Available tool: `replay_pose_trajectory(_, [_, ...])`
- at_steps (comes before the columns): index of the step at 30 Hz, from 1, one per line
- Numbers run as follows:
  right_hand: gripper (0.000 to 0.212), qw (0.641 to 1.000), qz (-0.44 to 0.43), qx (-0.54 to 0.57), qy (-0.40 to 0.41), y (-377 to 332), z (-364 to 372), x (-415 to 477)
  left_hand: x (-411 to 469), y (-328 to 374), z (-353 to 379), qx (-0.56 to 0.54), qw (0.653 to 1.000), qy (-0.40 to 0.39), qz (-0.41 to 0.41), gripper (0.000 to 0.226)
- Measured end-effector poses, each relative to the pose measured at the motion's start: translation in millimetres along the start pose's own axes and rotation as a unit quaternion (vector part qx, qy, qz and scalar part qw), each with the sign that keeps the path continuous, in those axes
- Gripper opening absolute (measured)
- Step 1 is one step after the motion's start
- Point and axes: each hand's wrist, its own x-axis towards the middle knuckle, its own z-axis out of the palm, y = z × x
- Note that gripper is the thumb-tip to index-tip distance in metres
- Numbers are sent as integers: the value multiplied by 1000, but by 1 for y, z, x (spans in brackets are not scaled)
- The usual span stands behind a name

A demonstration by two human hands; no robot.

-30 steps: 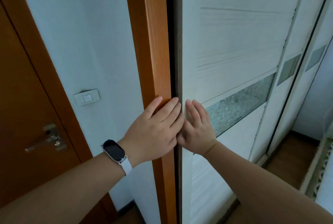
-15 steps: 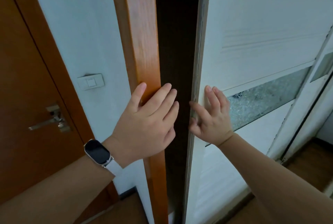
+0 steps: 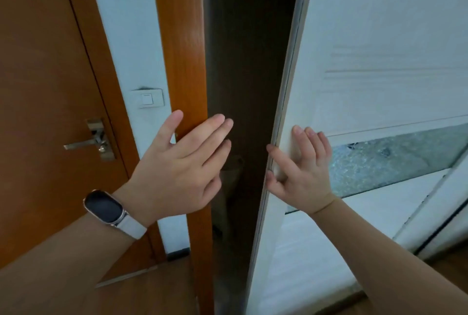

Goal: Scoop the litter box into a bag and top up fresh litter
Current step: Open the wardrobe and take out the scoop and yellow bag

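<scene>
A: What takes up most of the view?

B: A white sliding door [image 3: 379, 61] on the right with a frosted glass strip [image 3: 395, 160] across it. Left of it is a dark gap [image 3: 250, 61], then an orange wooden frame post [image 3: 182, 48], a strip of pale wall [image 3: 126, 23], and a brown wooden door [image 3: 43, 73] at far left.

A: And the hands?

B: The left hand [image 3: 177, 170] is spread flat, fingers loosely together, against the frame post — its fingertips reach over into the gap. A dark-faced watch [image 3: 105, 207] on a white band sits on that wrist. The right hand [image 3: 301, 170] grips the sliding door's leading edge: fingers lie flat on the white face, thumb hooked round the edge.

A: Anything smaller nearby?

B: A white light switch [image 3: 147, 98] on the wall just above the left hand, and a metal lever handle [image 3: 88, 141] on the brown door. Wood floor [image 3: 141, 292] shows below.

A: Litter box, bag, litter?

B: None visible — the gap is too dark. Something pale and blurred [image 3: 231, 175] stands inside; I cannot tell what.
</scene>
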Motion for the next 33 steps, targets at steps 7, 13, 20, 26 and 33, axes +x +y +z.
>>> replay_pose_trajectory(7, [49, 999, -3, -16, -28, 7, -3, -5, -1, -4, -6, 3, 1000, -11, 10, 40])
replay_pose_trajectory(13, [46, 1000, 4, -15, -2, 17, 10, -12, -1, -2, -6, 5, 1000, -11, 1, 38])
replay_pose_trajectory(20, [45, 1000, 7, -22, -9, 46, 7, -22, -2, 2, 4, 10, 999, 30, -2, 34])
replay_pose_trajectory(26, [46, 999, 18, -25, -21, 74, 5, -33, -2, 5, 8, 23, 998, 63, -13, 28])
replay_pose_trajectory(33, [46, 998, 28, -31, -48, 106, -6, -43, 11, 25, -4, 22, 999, 13, -40, 28])
